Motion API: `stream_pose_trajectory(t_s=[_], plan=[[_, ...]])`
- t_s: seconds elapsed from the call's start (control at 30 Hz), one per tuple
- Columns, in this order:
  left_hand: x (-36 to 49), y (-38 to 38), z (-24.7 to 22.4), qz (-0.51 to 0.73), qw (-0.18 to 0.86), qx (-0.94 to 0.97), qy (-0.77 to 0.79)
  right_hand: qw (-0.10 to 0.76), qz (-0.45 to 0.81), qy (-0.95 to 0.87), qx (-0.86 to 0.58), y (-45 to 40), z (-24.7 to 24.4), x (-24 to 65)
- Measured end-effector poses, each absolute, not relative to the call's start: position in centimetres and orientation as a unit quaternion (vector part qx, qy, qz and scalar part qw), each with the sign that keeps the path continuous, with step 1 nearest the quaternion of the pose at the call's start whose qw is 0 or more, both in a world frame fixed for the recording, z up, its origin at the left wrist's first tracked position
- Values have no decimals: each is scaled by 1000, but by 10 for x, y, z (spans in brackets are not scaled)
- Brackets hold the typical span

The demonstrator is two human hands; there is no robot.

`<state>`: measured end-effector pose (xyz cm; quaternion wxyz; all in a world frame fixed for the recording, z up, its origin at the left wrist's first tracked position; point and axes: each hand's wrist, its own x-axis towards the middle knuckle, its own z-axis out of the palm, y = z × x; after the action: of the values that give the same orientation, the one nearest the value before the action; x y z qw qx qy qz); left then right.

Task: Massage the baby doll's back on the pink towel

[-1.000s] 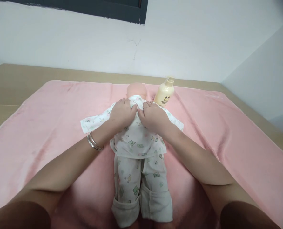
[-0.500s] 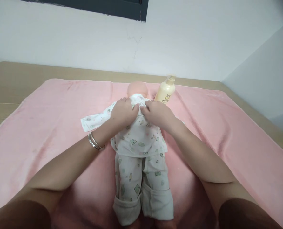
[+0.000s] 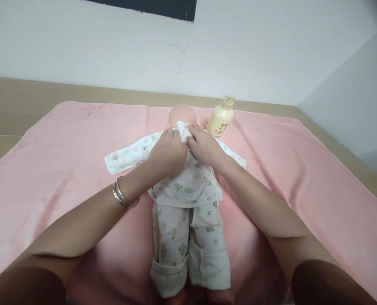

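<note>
A baby doll point(image 3: 182, 115) lies on its back on a pink blanket point(image 3: 61, 161), head away from me. It wears a white printed shirt point(image 3: 188, 184) and matching trousers point(image 3: 188, 241). My left hand point(image 3: 167, 150), with silver bangles on the wrist, rests on the doll's chest and pinches the shirt near the collar. Beside it, my right hand point(image 3: 204, 146) grips the same collar fabric just under the doll's chin. The two hands touch at the fingertips.
A cream pump bottle point(image 3: 220, 118) stands just right of the doll's head, close to my right hand. The blanket covers a tan wooden surface point(image 3: 17, 101) that meets a white wall at the back and a corner at the right.
Both hands have slid up the doll's chest toward the neck and bunched the shirt collar between them. The left sleeve now lies spread out flatter.
</note>
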<state>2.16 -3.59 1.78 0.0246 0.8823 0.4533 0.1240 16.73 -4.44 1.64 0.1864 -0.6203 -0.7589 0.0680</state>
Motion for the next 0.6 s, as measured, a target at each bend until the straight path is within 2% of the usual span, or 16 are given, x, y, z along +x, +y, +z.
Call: stream_pose_trajectory(t_s=[0.1,0.27,0.6], plan=[[21,-38,21,129,54,873,467,199,74,-739,-639,-38,15,170],[19,-15,16,201,176,795,545,145,16,-752,-643,-62,19,156],[25,-12,0,252,145,782,551,184,28,-747,-638,-42,14,163]])
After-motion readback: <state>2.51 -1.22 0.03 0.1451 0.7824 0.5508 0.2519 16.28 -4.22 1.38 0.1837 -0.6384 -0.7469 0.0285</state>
